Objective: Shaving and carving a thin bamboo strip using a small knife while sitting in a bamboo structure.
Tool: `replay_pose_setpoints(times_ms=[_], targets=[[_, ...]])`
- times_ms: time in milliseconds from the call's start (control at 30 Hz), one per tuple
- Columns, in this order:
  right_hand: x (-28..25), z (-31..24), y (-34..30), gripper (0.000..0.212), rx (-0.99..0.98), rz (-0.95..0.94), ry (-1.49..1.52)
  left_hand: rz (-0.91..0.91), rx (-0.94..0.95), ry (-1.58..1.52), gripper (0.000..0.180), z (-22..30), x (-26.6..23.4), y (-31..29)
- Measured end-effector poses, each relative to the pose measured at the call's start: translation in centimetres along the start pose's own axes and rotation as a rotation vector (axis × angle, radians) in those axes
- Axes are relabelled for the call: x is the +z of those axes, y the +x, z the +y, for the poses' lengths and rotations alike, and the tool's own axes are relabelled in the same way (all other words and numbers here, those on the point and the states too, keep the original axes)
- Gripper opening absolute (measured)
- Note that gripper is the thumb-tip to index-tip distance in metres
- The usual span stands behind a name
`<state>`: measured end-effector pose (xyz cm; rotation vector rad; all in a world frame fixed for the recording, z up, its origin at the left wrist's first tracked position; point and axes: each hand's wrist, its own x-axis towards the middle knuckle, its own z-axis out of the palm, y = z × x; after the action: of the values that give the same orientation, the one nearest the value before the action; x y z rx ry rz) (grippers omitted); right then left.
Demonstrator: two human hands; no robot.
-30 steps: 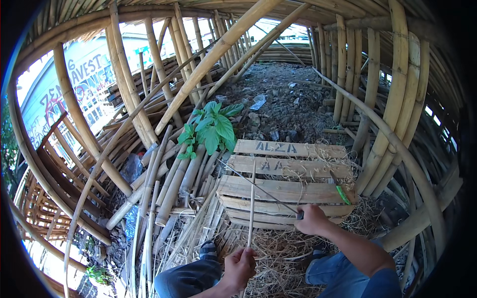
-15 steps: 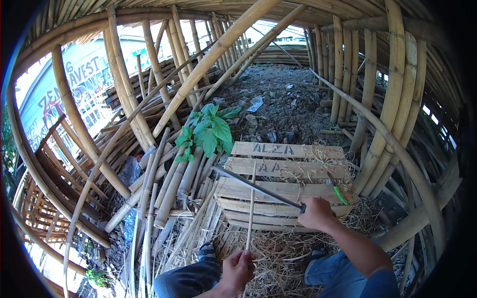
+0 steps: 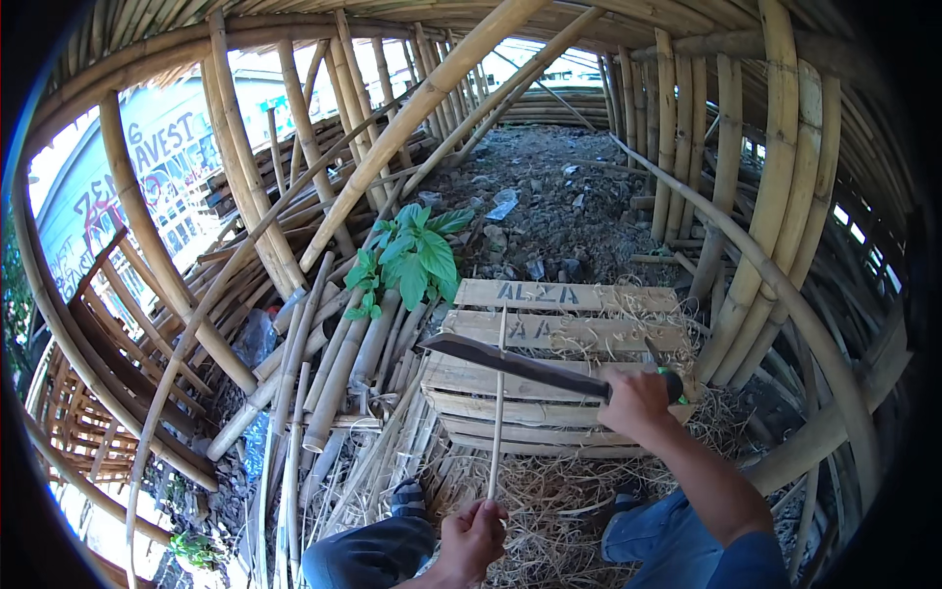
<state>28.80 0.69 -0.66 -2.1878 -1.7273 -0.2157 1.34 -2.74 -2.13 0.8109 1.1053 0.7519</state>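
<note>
My left hand (image 3: 471, 538) is closed around the lower end of a thin, pale bamboo stick (image 3: 497, 422), which points up and away over a slatted wooden crate (image 3: 549, 377). In my right hand (image 3: 640, 404) is the dark handle of a machete (image 3: 530, 368). Its long blade reaches left over the crate and crosses the stick, with the flat side facing me; whether blade and stick touch I cannot tell. Behind my right hand, a small knife with a green handle (image 3: 671, 381) lies on the crate's right end, partly hidden.
Curly bamboo shavings (image 3: 549, 515) cover the ground between my feet and parts of the crate. Bamboo poles (image 3: 339, 368) lie in a heap to the left beside a leafy green plant (image 3: 417, 257). A slanting pole (image 3: 775, 280) stands on the right, with rubble (image 3: 549, 206) beyond.
My right hand has turned the machete, so its blade now shows its broad side rather than its thin edge. My left hand and the stick have barely moved.
</note>
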Motion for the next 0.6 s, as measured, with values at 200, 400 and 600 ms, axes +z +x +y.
replay_pose_setpoints(times_ms=[200,400,600], targets=[[1.9,0.1,-1.0,0.025,0.130,-0.311,0.477,-0.022,0.078,-0.115,0.022,-1.4,-0.2,0.9],[0.1,-0.1,-1.0,0.019,-0.198,-0.012,0.037,-0.038,-0.007,-0.232,0.025,-0.3,-0.3,0.4],[-0.4,0.1,0.3,0.022,0.023,0.073,-0.035,0.009,0.098,-0.035,0.025,-0.5,0.4,-0.3]])
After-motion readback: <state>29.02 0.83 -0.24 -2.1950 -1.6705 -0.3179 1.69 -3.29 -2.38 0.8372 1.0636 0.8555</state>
